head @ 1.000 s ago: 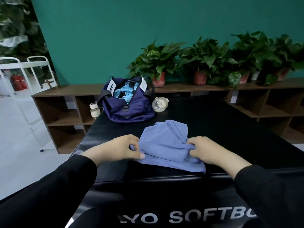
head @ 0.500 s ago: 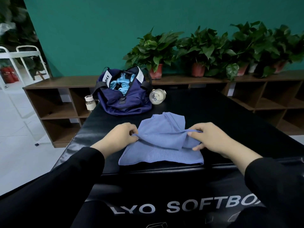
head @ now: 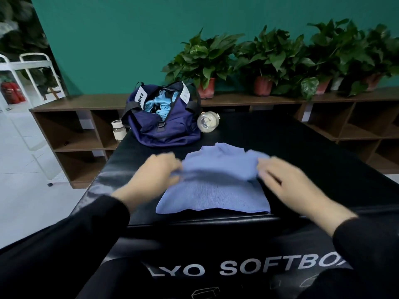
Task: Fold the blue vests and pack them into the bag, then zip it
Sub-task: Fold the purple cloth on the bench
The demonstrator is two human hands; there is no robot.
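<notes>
Gripping the blue vest (head: 213, 186) at its edges: left hand (head: 154, 174) and right hand (head: 285, 184), both blurred. Lying flat on the black table (head: 302, 147), just in front of the unzipped navy bag (head: 164, 124) holding lighter blue cloth.

- Vest (head: 212, 186): fine-knit cloth, matt, faint ribbed texture.
- Bag (head: 166, 128): woven synthetic cloth, slight sheen; white paper-like tags.
- Table (head: 302, 147): black leather-like cover, smooth, glossy highlights at left edge.
- Shelf (head: 86, 102): brown wood-look panels, matt.
- Bottle (head: 207, 123): clear, glossy.
- Sleeves (head: 64, 244): black cloth, matt.
</notes>
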